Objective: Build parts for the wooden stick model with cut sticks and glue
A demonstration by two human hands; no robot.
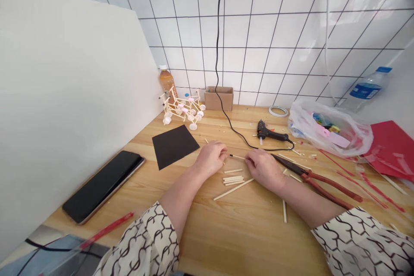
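My right hand (264, 167) is closed, pinching a thin wooden stick (238, 157) whose black tip points left. My left hand (211, 157) has its fingers curled together just left of that tip. A pale stick end (206, 140) shows past its knuckles, and a short bit shows below the fingertips; the part between is hidden. Between my forearms lie a row of short cut sticks (233, 180) and a longer stick (226, 194), which runs toward my right hand. Long-nose pliers (307, 175) with red-brown handles rest beside my right hand, jaws toward it.
A black square sheet (175, 145) and a phone (103, 185) lie left. Stick models with white wheels (184, 110), a bottle (166, 79) and a cardboard box (219, 98) stand behind. A corded glue gun (271, 133), tape roll (278, 111) and plastic bag (352, 138) are right.
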